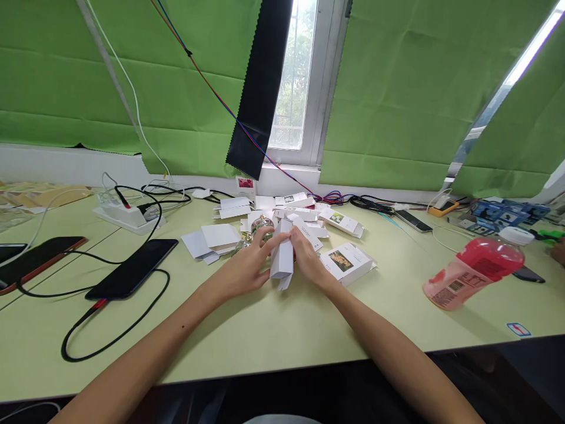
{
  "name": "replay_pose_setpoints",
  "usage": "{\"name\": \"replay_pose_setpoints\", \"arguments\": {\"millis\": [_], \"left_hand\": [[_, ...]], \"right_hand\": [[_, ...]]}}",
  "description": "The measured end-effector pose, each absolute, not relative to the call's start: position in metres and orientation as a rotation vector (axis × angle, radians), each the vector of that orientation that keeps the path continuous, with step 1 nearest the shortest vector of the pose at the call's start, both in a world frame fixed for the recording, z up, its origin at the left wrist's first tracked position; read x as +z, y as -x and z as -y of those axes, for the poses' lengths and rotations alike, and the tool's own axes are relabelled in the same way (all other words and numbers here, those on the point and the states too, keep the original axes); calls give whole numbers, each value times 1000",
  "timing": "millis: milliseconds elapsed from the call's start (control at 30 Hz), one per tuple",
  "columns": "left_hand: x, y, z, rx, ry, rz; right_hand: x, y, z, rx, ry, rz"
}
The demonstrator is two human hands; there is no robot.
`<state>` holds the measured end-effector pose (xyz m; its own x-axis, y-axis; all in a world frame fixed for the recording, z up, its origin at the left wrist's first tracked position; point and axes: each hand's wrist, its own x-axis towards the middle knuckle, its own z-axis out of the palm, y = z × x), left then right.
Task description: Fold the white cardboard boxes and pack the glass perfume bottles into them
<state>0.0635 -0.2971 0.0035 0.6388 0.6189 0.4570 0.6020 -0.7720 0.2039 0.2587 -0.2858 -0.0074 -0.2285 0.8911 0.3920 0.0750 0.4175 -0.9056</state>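
Our left hand (247,265) and right hand (308,257), half-closed, hold a box (281,260); the bottle (479,268) (barcoded) has blurred writing (468,272).

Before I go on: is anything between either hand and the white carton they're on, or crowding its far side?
Nothing visible separates the left hand or right hand from the white carton; both touch it. Its far side is crowded: a shiny ornament beyond the left hand, a printed carton beyond the right.
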Motion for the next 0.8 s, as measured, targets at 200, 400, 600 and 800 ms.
{"name": "replay_pose_setpoints", "arguments": {"millis": [200,400,600,800], "left_hand": [[4,-63,298,770,-2795,-1063],[2,-62,296,791,-2776,-1071],[1,-62,297,796,-2772,-1059],[0,-64,298,853,-2758,-1023]], "right_hand": [[-8,-258,285,922,874,1629],[-8,-258,285,913,865,1632],[-8,-259,284,886,862,1648],[-7,-259,285,894,864,1656]]}}
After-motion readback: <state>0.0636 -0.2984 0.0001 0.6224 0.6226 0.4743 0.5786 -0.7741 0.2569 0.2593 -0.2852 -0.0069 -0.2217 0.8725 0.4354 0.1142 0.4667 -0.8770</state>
